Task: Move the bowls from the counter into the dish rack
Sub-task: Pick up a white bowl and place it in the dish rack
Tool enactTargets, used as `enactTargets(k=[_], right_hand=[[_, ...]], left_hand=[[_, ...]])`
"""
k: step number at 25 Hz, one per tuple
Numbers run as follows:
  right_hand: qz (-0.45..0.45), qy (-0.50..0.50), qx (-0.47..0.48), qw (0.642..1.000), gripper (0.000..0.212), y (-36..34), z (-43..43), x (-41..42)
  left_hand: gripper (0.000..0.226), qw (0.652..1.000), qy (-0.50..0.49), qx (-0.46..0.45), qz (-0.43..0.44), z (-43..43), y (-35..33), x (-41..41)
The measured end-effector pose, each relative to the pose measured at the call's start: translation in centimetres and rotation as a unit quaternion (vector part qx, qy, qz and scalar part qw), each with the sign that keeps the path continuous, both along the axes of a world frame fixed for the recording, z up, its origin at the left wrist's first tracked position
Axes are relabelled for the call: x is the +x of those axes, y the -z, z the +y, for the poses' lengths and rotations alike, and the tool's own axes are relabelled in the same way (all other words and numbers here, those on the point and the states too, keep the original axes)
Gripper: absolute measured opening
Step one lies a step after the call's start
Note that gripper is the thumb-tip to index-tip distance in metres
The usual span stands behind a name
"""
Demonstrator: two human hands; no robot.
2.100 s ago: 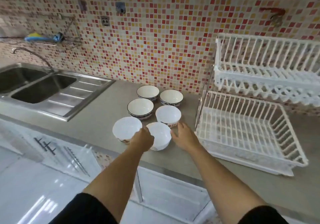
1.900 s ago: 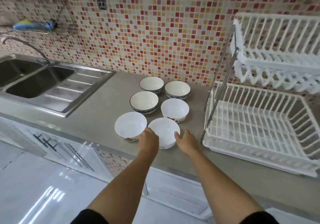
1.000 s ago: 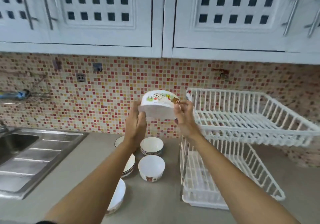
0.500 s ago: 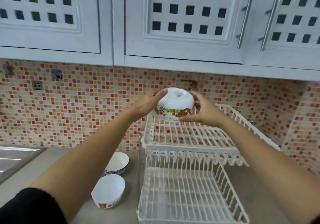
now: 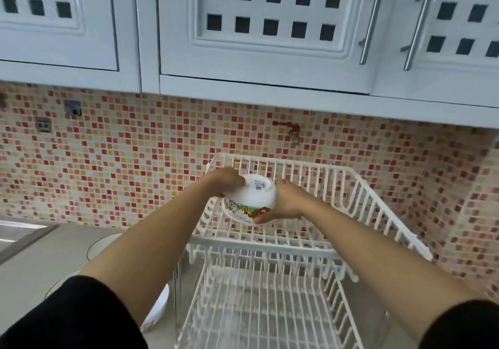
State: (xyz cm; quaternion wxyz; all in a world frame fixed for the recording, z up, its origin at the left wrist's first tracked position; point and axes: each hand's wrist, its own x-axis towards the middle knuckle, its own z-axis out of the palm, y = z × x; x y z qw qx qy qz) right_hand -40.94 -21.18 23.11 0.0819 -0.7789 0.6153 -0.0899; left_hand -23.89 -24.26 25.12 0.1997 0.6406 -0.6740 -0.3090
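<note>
A white bowl with cartoon pictures [image 5: 249, 200] is turned upside down, its base with a small label facing up. My left hand [image 5: 225, 182] grips its left side and my right hand [image 5: 287, 204] its right side. The bowl hangs just inside the upper tier of the white two-tier dish rack [image 5: 378, 213], near that tier's left end. Whether it touches the wires I cannot tell. Two more bowls remain on the counter, mostly hidden behind my left arm: one rim [image 5: 101, 246] and a white one [image 5: 159, 308] by the rack's foot.
The rack's lower tier [image 5: 256, 308] holds nothing. The grey counter [image 5: 40, 262] runs left to the steel sink's edge [image 5: 21, 234]. White wall cabinets [image 5: 270, 38] hang above the mosaic-tiled wall [image 5: 135, 159]. A red tap fitting [image 5: 289, 128] sticks out above the rack.
Both hands took the front bowl off the counter, lifted it, flipped it upside down and carried it right. Since half a second ago it has come down into the rack's upper tier.
</note>
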Motion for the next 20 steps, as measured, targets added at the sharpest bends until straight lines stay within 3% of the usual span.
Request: enactTargets(k=[2, 9, 13, 17, 20], right_hand=[[0.015, 0.016, 0.007, 1.0, 0.124, 0.7, -1.2, -0.3], [0.05, 0.033, 0.041, 0.997, 0.13, 0.2, 0.1, -0.2], [0.045, 0.034, 0.063, 0.996, 0.113, -3.0, 2.0, 0.3], [-0.136, -0.018, -0.054, 0.989, 0.088, -6.0, 3.2, 5.6], [-0.158, -0.093, -0.149, 0.972, 0.067, -6.6, 4.6, 13.3]], left_hand=[[0.039, 1.0, -0.002, 0.008, -0.021, -0.5, 0.3, -0.1], [0.055, 0.997, 0.004, -0.029, -0.071, 1.0, 0.1, -0.9], [0.057, 0.994, 0.0, -0.106, -0.032, 2.5, -1.2, 0.8], [0.052, 0.977, -0.05, -0.209, -0.005, 4.3, -3.5, 6.7], [0.047, 0.966, -0.094, -0.239, -0.036, 5.9, -3.5, 13.3]])
